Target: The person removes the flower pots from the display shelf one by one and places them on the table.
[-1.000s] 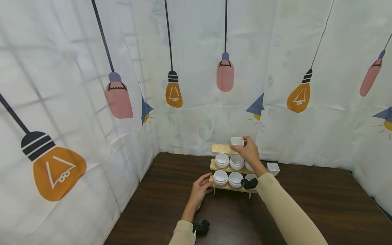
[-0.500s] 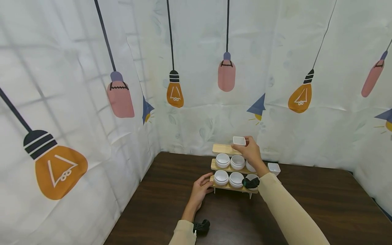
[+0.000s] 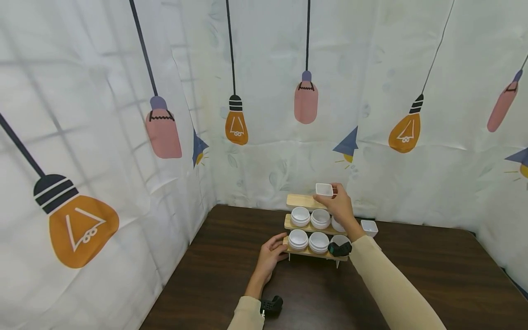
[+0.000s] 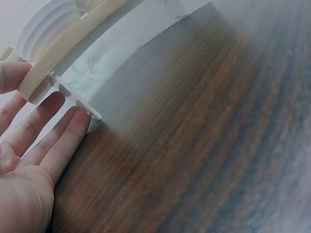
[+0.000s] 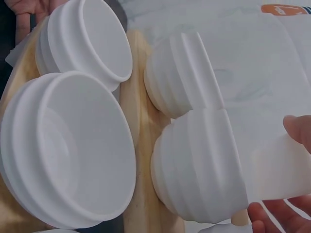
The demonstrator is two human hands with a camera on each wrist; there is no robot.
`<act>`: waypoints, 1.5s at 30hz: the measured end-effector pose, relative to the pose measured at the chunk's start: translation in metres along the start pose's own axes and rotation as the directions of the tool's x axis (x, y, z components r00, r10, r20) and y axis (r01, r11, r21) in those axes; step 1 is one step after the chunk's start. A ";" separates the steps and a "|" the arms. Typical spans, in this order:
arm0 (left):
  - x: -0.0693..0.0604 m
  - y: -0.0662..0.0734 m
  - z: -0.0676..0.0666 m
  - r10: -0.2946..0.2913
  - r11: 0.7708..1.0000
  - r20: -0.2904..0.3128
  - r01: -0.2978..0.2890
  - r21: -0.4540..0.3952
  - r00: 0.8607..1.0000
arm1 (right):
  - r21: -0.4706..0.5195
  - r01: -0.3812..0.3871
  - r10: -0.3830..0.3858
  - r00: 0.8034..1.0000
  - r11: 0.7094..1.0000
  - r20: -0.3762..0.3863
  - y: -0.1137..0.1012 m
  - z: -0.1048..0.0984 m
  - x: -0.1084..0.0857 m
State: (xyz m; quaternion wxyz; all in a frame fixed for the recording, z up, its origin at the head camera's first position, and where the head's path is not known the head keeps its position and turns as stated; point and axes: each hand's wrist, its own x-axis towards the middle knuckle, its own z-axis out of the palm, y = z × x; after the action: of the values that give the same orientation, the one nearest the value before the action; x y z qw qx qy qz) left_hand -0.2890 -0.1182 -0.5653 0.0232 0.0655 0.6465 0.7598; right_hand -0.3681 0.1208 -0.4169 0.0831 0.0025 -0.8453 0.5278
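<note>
My right hand (image 3: 340, 205) pinches a small white square dish (image 3: 324, 190) just above the right part of the top shelf. In the right wrist view, its thumb (image 5: 300, 130) and fingers (image 5: 282, 216) lie on opposite sides of the dish (image 5: 277, 167). A three-tier wooden stand (image 3: 299, 200) bears round white ribbed bowls (image 3: 298, 239) on its lower two tiers; my right arm partly hides those at the right. At the left end of the bottom tier, my left hand (image 3: 268, 259) holds the shelf edge (image 4: 36, 87), thumb above and other fingers by the clear leg (image 4: 77, 97).
A second white square dish (image 3: 369, 227) sits on the dark wooden table (image 3: 416, 256), to the right of the stand. Behind the table hangs a pale curtain (image 3: 264, 169) printed with lamps, close to the stand's back. Another curtain borders the left side.
The view has shifted slightly. My right hand, with the square dish, has edged a little to the right above the top shelf. My left hand has kept its place at the stand.
</note>
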 end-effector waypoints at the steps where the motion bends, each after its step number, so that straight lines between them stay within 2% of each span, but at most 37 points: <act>1: 0.000 0.000 0.000 0.000 1.000 0.001 0.000 -0.001 1.000 | -0.007 0.005 -0.005 1.000 1.000 -0.007 0.000 0.000 -0.001; 10: 0.000 0.001 0.001 0.000 1.000 -0.002 0.000 -0.005 1.000 | 0.040 0.049 -0.046 0.996 0.998 -0.077 -0.002 -0.003 -0.007; 16: -0.001 0.001 0.001 0.003 1.000 -0.008 -0.003 0.002 1.000 | 0.081 0.060 -0.054 0.996 0.995 -0.074 -0.002 -0.009 -0.012; 27: -0.002 0.001 0.000 0.002 1.000 0.000 -0.002 0.006 1.000 | 0.018 0.099 -0.096 0.990 0.995 -0.104 0.005 -0.021 -0.022; 45: -0.001 0.002 0.001 0.003 1.000 -0.008 -0.003 0.009 1.000 | 0.074 0.116 -0.105 0.985 0.990 -0.139 0.012 -0.038 -0.040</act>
State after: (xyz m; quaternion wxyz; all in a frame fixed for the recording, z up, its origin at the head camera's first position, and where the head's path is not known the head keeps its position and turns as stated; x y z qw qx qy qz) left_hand -0.2875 -0.1175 -0.5627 0.0194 0.0637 0.6500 0.7570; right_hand -0.3243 0.1563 -0.4168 0.1688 0.0173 -0.8140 0.5555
